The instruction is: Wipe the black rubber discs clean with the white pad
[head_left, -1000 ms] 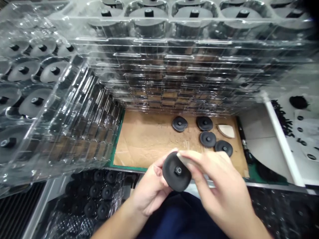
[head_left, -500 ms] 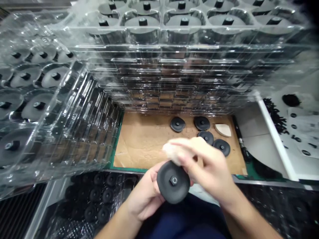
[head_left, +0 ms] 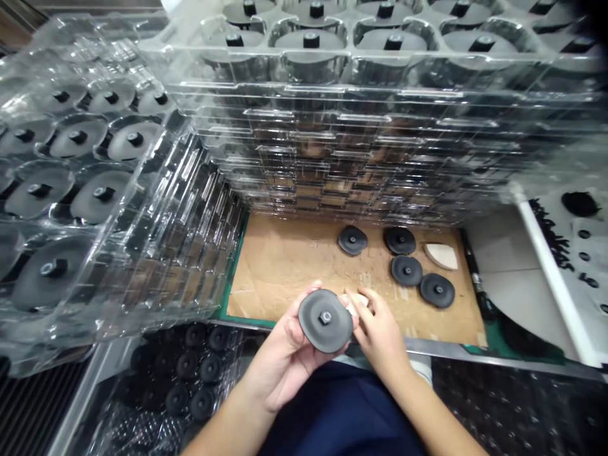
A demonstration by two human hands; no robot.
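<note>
My left hand (head_left: pixel 285 354) grips a dark grey rounded-square disc (head_left: pixel 313 332) by its edge, with a short stem and a metal hex piece at its centre facing up. At the disc's right edge, my right hand (head_left: pixel 382 332) pinches a small white pad (head_left: pixel 354 308), mostly hidden by the fingers. Beyond the hands, on a brown cardboard sheet (head_left: pixel 280 266), lie several matching discs, among them a front right one (head_left: pixel 437 291) and one farther left (head_left: pixel 352 240). A cream wedge-shaped pad (head_left: pixel 441 256) rests to their right.
Tall stacks of clear plastic trays holding discs rise at the back (head_left: pixel 342 95) and on the left (head_left: pixel 109 209). A white-edged bin wall (head_left: pixel 555 272) stands on the right, with small black parts beyond it. More dark discs (head_left: pixel 190 367) sit in a tray below left.
My right hand has dropped from above the disc to its right edge, taking the white pad along. The held disc has risen slightly and turned. The camera view has shifted a little.
</note>
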